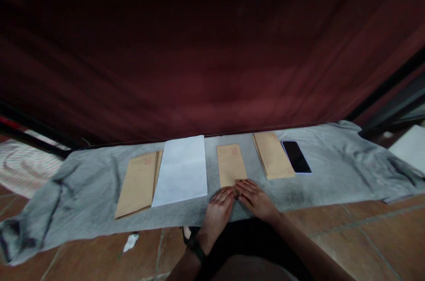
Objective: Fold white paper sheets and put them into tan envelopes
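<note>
A single brown paper envelope [231, 163] lies on the grey cloth straight in front of me, with faint reddish print near its far end. My left hand [219, 205] grips its near edge at the left corner, fingers close together. At the right corner my right hand [256, 199] holds the same edge, its fingers almost touching those of the left. Both hands cover the near end of the envelope, so the edge itself and the thumbs are hidden. A dark band circles my left wrist.
A white paper stack [181, 170] and brown envelopes [137, 183] lie to the left. On the right are more brown envelopes [274, 155] and a dark-screened phone [296, 157]. A red curtain [206, 73] hangs behind the cloth-covered bench [335, 161]. White crumpled tissue [131, 242] lies on the tiled floor.
</note>
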`<action>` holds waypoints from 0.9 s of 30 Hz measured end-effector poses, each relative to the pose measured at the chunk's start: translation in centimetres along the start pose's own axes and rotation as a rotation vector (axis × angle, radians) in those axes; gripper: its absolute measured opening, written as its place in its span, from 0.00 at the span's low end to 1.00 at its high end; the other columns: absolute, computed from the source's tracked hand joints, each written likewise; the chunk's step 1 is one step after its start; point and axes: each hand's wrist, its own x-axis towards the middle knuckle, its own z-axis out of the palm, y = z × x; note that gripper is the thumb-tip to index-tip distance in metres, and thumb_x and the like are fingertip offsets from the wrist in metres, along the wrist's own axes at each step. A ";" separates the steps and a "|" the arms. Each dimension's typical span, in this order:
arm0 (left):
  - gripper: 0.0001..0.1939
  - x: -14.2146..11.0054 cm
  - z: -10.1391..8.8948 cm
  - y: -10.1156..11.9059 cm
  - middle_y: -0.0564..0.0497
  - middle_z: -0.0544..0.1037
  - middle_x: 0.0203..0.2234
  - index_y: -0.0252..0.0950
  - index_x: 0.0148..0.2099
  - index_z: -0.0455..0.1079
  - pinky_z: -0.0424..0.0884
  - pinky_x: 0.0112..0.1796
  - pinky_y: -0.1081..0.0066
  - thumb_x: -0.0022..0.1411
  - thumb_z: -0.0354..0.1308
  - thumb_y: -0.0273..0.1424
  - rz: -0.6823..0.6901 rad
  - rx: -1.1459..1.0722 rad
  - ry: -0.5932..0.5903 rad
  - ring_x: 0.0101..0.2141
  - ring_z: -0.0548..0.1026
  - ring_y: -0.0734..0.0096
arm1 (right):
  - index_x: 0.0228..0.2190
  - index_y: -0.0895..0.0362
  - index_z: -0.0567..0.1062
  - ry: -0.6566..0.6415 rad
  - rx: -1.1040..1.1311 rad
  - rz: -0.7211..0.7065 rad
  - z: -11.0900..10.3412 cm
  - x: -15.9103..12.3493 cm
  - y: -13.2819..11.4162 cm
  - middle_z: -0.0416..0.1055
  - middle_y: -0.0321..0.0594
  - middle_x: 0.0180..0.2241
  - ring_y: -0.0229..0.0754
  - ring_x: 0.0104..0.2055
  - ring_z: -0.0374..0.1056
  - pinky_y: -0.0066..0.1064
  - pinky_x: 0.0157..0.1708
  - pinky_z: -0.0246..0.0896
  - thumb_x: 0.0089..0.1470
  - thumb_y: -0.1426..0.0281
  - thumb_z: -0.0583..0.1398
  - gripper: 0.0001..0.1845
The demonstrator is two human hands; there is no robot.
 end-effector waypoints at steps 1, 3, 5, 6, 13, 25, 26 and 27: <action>0.17 0.0 0.0 0.0 0.47 0.79 0.52 0.39 0.55 0.71 0.76 0.53 0.59 0.70 0.48 0.23 -0.008 -0.003 0.002 0.53 0.76 0.64 | 0.61 0.52 0.68 0.018 0.011 0.008 0.0 -0.2 0.0 0.68 0.42 0.61 0.44 0.63 0.64 0.45 0.64 0.60 0.67 0.67 0.53 0.23; 0.16 0.1 0.1 0.1 0.47 0.79 0.51 0.39 0.54 0.72 0.76 0.53 0.59 0.70 0.48 0.23 -0.027 -0.012 0.006 0.52 0.77 0.63 | 0.58 0.52 0.71 0.044 0.027 0.022 0.1 -0.5 0.1 0.70 0.41 0.59 0.43 0.61 0.66 0.44 0.63 0.61 0.67 0.68 0.53 0.21; 0.15 0.2 0.1 0.1 0.48 0.79 0.50 0.39 0.52 0.72 0.76 0.53 0.59 0.70 0.48 0.23 -0.043 -0.030 0.014 0.52 0.76 0.63 | 0.56 0.51 0.73 0.066 0.035 0.036 0.3 -0.6 0.2 0.72 0.40 0.58 0.43 0.60 0.67 0.43 0.62 0.62 0.67 0.69 0.53 0.19; 0.14 0.3 0.2 0.1 0.48 0.79 0.50 0.39 0.52 0.72 0.76 0.53 0.59 0.70 0.48 0.23 -0.051 -0.041 0.022 0.52 0.77 0.64 | 0.55 0.50 0.74 0.076 0.037 0.042 0.4 -0.6 0.2 0.73 0.39 0.57 0.43 0.59 0.68 0.43 0.61 0.63 0.67 0.70 0.53 0.18; 0.13 0.6 0.4 0.2 0.49 0.80 0.46 0.40 0.48 0.73 0.77 0.51 0.60 0.71 0.47 0.25 -0.129 -0.063 0.085 0.49 0.78 0.64 | 0.49 0.49 0.76 0.101 0.030 0.118 0.6 -0.3 0.0 0.75 0.38 0.53 0.43 0.55 0.71 0.41 0.55 0.67 0.67 0.69 0.53 0.15; 0.16 0.5 0.5 0.3 0.49 0.80 0.46 0.39 0.51 0.72 0.77 0.50 0.58 0.68 0.48 0.21 -0.129 -0.003 0.068 0.48 0.77 0.62 | 0.60 0.54 0.69 0.150 -0.100 0.079 1.4 -1.1 -2.3 0.69 0.43 0.60 0.46 0.62 0.64 0.48 0.62 0.61 0.66 0.73 0.50 0.23; 0.17 0.4 0.5 0.3 0.48 0.80 0.47 0.39 0.51 0.72 0.77 0.50 0.58 0.68 0.48 0.20 -0.119 0.013 0.056 0.48 0.77 0.62 | 0.61 0.55 0.68 0.141 -0.112 0.066 1.6 -1.2 -2.8 0.68 0.44 0.61 0.47 0.63 0.63 0.48 0.63 0.59 0.66 0.73 0.50 0.24; 0.17 0.3 0.5 0.3 0.48 0.80 0.47 0.39 0.51 0.72 0.77 0.51 0.58 0.67 0.48 0.19 -0.110 0.032 0.042 0.49 0.77 0.62 | 0.61 0.56 0.67 0.129 -0.123 0.061 1.7 -1.4 -3.4 0.68 0.44 0.61 0.47 0.64 0.62 0.48 0.64 0.59 0.66 0.72 0.51 0.24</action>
